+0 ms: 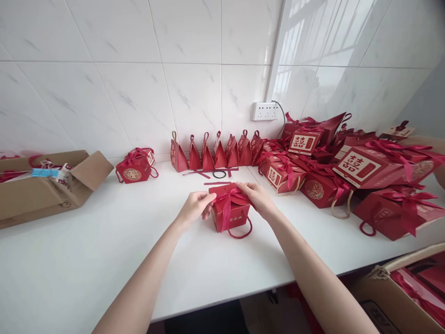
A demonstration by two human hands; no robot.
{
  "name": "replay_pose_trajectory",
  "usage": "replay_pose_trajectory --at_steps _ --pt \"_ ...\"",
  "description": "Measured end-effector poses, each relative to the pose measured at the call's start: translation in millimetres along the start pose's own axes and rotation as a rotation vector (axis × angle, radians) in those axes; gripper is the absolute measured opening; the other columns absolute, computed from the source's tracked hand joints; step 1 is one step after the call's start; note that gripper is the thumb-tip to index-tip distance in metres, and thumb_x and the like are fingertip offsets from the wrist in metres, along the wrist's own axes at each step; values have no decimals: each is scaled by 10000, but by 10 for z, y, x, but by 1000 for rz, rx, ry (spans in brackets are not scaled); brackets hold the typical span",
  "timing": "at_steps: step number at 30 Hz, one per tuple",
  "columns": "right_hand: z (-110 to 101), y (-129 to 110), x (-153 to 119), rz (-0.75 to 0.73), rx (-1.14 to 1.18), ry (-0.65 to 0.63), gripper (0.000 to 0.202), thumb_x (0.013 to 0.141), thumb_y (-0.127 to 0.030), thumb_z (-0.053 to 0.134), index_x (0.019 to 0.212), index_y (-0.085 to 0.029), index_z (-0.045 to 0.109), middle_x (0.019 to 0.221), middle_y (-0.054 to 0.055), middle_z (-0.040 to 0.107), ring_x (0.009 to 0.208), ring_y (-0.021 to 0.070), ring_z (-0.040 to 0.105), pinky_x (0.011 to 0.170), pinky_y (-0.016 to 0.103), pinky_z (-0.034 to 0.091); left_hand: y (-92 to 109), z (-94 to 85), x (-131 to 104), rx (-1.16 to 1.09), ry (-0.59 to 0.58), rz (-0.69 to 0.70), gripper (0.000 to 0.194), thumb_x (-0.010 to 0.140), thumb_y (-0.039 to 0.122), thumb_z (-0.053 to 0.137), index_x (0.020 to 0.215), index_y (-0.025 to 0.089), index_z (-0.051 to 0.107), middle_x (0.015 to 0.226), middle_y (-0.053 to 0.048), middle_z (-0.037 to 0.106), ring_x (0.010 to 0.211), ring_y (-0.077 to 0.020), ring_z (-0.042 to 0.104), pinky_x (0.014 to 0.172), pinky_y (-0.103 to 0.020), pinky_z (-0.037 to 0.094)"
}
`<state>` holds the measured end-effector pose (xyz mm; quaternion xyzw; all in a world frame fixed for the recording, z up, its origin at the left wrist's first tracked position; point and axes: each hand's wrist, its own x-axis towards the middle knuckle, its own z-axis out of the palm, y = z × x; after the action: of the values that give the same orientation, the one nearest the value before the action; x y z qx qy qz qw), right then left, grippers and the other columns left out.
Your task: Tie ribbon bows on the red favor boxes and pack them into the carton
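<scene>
A small red gift box with a rope handle stands upright on the white table in front of me. A red ribbon is tied in a bow across its top, one tail hanging down the front. My left hand pinches the bow's left loop between thumb and fingers. On the other side, my right hand holds the right part of the bow, its fingers partly hidden behind the ribbon. Just beyond the box lie a dark ring and several flat red strips.
Several pointed red boxes line the tiled wall. Finished-looking red boxes pile up at right. One red box stands left, near an open cardboard carton. Another carton sits below the table's right edge; a power strip is on the wall.
</scene>
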<state>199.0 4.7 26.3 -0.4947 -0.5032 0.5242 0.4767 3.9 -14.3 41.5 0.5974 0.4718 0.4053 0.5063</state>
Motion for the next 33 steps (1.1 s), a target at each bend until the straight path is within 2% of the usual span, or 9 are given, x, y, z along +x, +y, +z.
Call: replay_pose_trajectory --at_steps 5,12,21,24,29,33 --pt "3 27 -18 -13 -32 -27 421 692 -554 650 607 -172 497 575 -16 563 513 96 491 483 213 347 -42 20 15 -65 58 9 344 715 405 568 530 180 386 449 68 400 327 -64 425 357 -188 324" --pt "22 36 -14 16 208 -146 368 687 -501 684 687 -146 589 685 22 643 615 122 570 600 228 430 -138 40 68 -158 117 14 331 734 354 531 518 177 355 449 73 364 349 -49 399 354 -171 318" --pt "20 88 47 38 400 -162 316 647 -429 746 673 -146 608 671 8 640 635 113 577 646 232 436 -258 76 132 -140 184 105 283 758 344 516 568 184 381 446 92 343 346 -44 376 341 -159 308" --pt "20 116 80 88 445 -166 267 673 -387 728 712 -135 647 702 28 660 651 124 591 645 231 453 -282 96 149 -160 169 101 276 751 350 521 574 187 387 443 91 339 343 -47 372 340 -163 303" --pt "20 178 144 211 485 -65 177 715 -324 690 694 -155 642 697 24 667 625 128 599 628 237 476 -307 125 170 -214 153 85 300 727 379 551 573 188 379 451 90 327 351 -44 337 339 -159 276" --pt "19 157 120 156 458 -113 191 717 -329 692 732 -143 651 732 43 680 643 136 605 626 238 478 -280 127 151 -263 156 36 345 694 403 600 575 183 362 472 89 303 395 -35 288 367 -144 258"
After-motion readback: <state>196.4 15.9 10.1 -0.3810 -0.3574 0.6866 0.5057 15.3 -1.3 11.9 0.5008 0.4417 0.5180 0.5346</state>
